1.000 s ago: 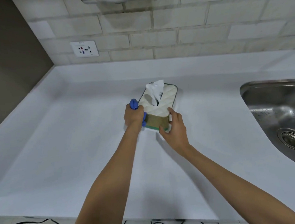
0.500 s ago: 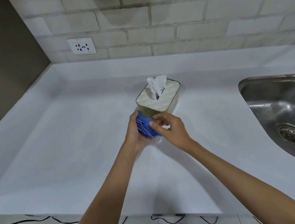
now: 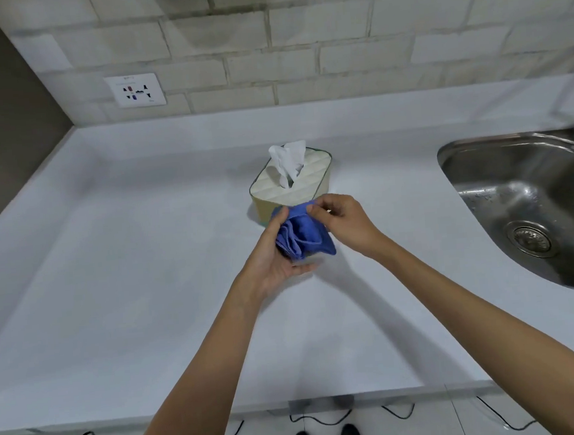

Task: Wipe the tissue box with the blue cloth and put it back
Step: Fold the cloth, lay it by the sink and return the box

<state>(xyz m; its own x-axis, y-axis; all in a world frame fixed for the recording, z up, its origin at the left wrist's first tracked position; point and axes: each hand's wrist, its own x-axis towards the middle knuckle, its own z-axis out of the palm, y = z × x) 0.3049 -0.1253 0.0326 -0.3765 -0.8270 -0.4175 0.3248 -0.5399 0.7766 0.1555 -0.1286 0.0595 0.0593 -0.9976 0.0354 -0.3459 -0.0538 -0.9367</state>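
The tissue box (image 3: 293, 182) stands on the white counter (image 3: 128, 264), cream with a quilted top and a white tissue sticking up. Neither hand touches it. Just in front of the box, the bunched blue cloth (image 3: 302, 235) is held above the counter. My left hand (image 3: 275, 256) cups the cloth from below and the left. My right hand (image 3: 344, 221) pinches the cloth's upper edge between thumb and fingers. The cloth hides the box's near lower corner.
A steel sink (image 3: 532, 208) with a drain is sunk into the counter at the right, its tap just visible at the frame edge. A wall socket (image 3: 135, 90) sits on the tiled back wall. Cables and my shoes show below the counter's front edge.
Both hands have left the tissue box and drawn back toward me. The cloth, earlier pressed on the box's left side, is now held between both hands.
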